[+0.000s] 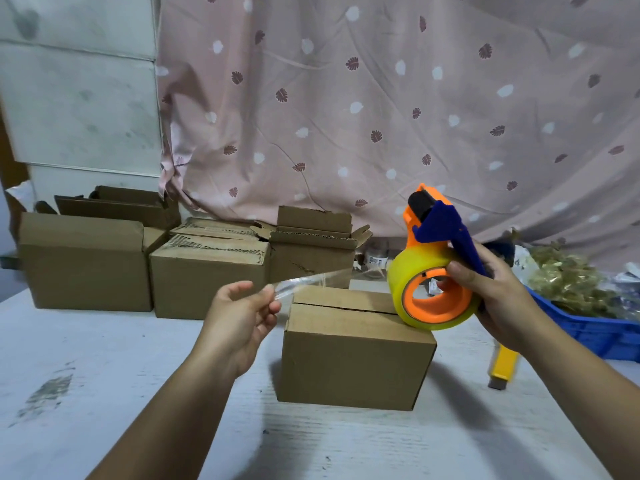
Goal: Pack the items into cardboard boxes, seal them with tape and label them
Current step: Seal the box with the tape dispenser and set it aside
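Clear tape strip (304,281), pinched in left hand (239,320), stretched to dispenser (434,268) gripped in right hand (498,299), above box (356,344), parallel to its seam.

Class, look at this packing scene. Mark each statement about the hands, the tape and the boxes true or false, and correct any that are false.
1. The right hand holds the tape dispenser. True.
2. The left hand rests flat on the table. False: it is raised, pinching the free end of the clear tape strip.
3. The nearest box has its top flaps closed. True.
4. Tape already covers the seam of the nearest box. False: the seam shows bare, and the strip hangs above it.
5. The blue bin stands to the left of the boxes. False: it is at the right edge.
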